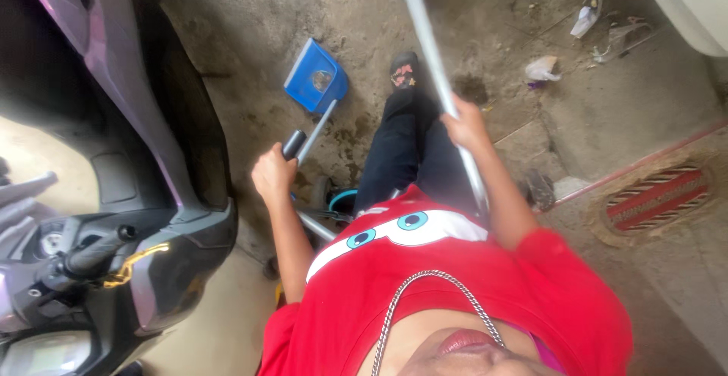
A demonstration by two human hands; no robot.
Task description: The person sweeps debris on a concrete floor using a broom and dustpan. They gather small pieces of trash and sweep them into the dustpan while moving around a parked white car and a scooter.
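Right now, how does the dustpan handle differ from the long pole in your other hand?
The dustpan handle is short and black-capped; the pole is long and bare, running out of the top of the view. The left hand grips the dustpan handle at its top end; the right hand grips the pole partway along. Both are slanted silver tubes.
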